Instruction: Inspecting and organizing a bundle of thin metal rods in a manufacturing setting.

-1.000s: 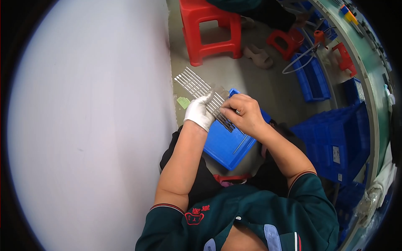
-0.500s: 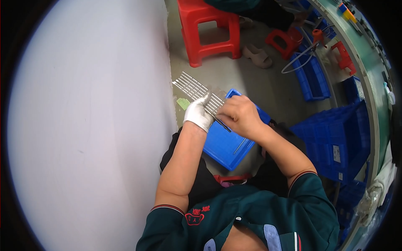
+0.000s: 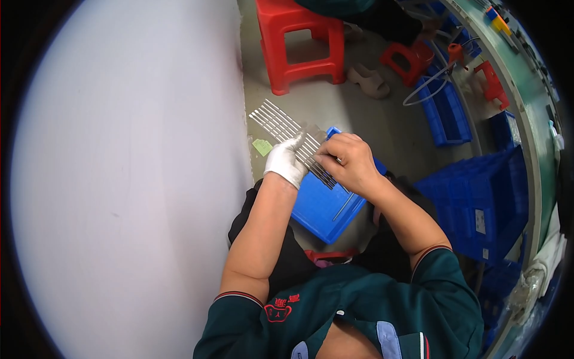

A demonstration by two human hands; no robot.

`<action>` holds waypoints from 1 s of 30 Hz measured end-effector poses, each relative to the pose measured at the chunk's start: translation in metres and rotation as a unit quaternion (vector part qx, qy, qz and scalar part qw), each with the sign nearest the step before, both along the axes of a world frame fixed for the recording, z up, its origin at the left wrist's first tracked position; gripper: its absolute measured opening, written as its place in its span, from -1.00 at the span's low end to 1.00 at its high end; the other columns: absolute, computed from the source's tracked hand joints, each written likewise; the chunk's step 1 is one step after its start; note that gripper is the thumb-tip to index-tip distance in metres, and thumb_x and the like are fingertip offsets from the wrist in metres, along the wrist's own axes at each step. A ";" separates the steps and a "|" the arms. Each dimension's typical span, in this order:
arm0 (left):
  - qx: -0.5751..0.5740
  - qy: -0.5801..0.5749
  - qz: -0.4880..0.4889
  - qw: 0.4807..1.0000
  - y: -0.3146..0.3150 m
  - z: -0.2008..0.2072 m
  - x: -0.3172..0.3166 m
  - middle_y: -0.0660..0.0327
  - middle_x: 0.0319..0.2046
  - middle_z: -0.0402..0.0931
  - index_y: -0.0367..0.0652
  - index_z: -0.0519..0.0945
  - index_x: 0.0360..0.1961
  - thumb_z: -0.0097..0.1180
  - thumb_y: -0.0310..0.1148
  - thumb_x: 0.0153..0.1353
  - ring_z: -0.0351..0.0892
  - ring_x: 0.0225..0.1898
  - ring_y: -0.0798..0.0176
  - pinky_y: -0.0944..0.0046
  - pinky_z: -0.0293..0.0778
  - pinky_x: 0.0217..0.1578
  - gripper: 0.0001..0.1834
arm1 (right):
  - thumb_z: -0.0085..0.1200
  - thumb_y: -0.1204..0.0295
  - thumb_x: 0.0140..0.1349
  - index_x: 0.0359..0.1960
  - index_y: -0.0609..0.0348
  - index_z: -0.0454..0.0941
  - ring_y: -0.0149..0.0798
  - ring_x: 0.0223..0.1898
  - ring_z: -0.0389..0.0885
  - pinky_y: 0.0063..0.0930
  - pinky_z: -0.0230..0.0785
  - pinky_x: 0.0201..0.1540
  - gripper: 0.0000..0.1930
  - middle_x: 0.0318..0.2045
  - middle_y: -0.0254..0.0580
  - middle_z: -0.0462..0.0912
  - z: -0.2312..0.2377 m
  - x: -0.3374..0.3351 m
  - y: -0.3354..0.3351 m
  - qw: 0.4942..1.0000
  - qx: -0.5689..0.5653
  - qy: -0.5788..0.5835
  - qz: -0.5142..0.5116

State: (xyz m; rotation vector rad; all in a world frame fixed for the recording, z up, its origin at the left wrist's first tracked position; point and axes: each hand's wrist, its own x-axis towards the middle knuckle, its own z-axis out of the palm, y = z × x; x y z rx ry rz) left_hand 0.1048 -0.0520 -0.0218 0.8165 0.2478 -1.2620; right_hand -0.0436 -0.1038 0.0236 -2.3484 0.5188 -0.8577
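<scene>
Several thin, silvery metal rods (image 3: 276,121) with dark lower ends lie side by side like a fan, slanting from upper left to lower right. My left hand (image 3: 285,161), in a white glove, is closed around their middle, thumb on top. Bare, my right hand (image 3: 350,160) has its fingers pinched together at the lower right part of the rods; its fingertips are partly hidden. Beneath both hands is a blue plastic bin (image 3: 314,206), and a single thin rod (image 3: 342,206) lies in it.
A white wall-like surface (image 3: 131,179) fills the left. Ahead are a red stool (image 3: 305,69), a beige clog (image 3: 368,81) and another person's dark sleeve (image 3: 388,21). Blue crates (image 3: 472,197) stand at right below a green-topped bench (image 3: 526,66). A green scrap (image 3: 262,147) lies on the floor.
The rods have spread and turned slightly, so their dark lower ends now show as several instead of one bunch. My right hand has shifted a little to the right.
</scene>
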 end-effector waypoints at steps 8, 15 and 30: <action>-0.007 0.005 0.008 1.000 0.003 0.006 -0.002 -0.01 -0.15 0.51 -0.33 0.44 -0.02 -0.05 -0.57 0.30 0.58 -0.15 -0.03 0.03 0.63 -0.17 -0.77 | 0.25 0.48 -0.07 -0.52 0.11 0.60 -0.15 -0.44 0.53 -0.32 0.33 -0.28 -0.92 -0.57 -0.26 0.55 0.004 0.000 0.002 0.995 -0.081 0.032 0.044; 0.005 0.003 0.006 1.000 0.004 0.008 -0.004 -0.01 -0.15 0.51 -0.32 0.44 -0.02 -0.06 -0.55 0.31 0.58 -0.16 -0.03 0.02 0.62 -0.15 -0.77 | 0.25 0.49 -0.07 -0.52 0.10 0.60 -0.17 -0.44 0.51 -0.33 0.29 -0.32 -0.92 -0.58 -0.30 0.52 0.001 -0.001 -0.001 0.996 -0.070 0.033 0.047; 0.004 -0.016 -0.001 1.000 0.002 -0.003 -0.005 0.00 -0.14 0.50 -0.29 0.45 -0.01 -0.06 -0.53 0.31 0.58 -0.16 -0.02 0.00 0.58 -0.12 -0.76 | 0.27 0.45 -0.09 -0.54 0.09 0.62 -0.18 -0.42 0.54 -0.34 0.30 -0.27 -0.93 -0.56 -0.28 0.57 0.009 -0.004 -0.001 0.997 -0.044 0.064 0.025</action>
